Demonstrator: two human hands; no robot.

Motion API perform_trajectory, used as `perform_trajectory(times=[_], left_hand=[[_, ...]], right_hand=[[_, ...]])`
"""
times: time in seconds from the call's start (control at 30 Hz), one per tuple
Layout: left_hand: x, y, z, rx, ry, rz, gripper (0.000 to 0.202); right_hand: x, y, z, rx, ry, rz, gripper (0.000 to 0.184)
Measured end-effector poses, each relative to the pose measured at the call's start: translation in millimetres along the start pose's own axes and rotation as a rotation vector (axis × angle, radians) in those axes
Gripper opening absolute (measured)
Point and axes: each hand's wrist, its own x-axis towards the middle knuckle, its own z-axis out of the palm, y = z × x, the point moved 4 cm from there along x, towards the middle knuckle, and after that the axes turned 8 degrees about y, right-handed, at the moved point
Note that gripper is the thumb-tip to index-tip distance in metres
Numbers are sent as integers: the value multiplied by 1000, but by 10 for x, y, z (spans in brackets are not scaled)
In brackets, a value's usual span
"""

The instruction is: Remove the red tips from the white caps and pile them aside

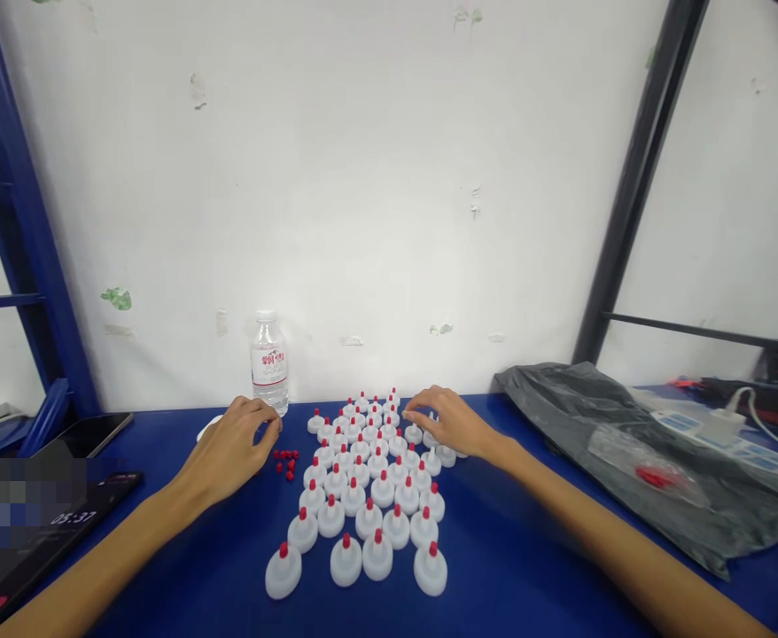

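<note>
Several white bottle caps with red tips (369, 496) stand in rows on the blue table (509, 549). A small heap of loose red tips (286, 462) lies to their left. My left hand (233, 443) hovers beside that heap, its thumb and forefinger pinched together on something too small to make out. At the back right of the rows, my right hand (446, 421) rests with curled fingers on a white cap (414, 432).
A clear water bottle (269, 363) stands against the white wall. Two dark phones (63, 514) lie at the left edge. A grey plastic bag (628, 452) with red pieces lies at the right, with a white power strip (721, 430) behind it.
</note>
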Motion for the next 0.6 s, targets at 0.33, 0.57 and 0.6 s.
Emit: perform_trajectory(times=[0.33,0.57,0.6], left_hand=[[-10,11,3,-12,-3,6,36],[-16,32,-4,-28,-12,8,35],[-17,35,-5,-29,-7,9,35]], right_hand=[[-8,-128,-11,92,16,-5,17],[25,-159,-124,390,106,127,20],[24,-175,-115,364,98,125,22]])
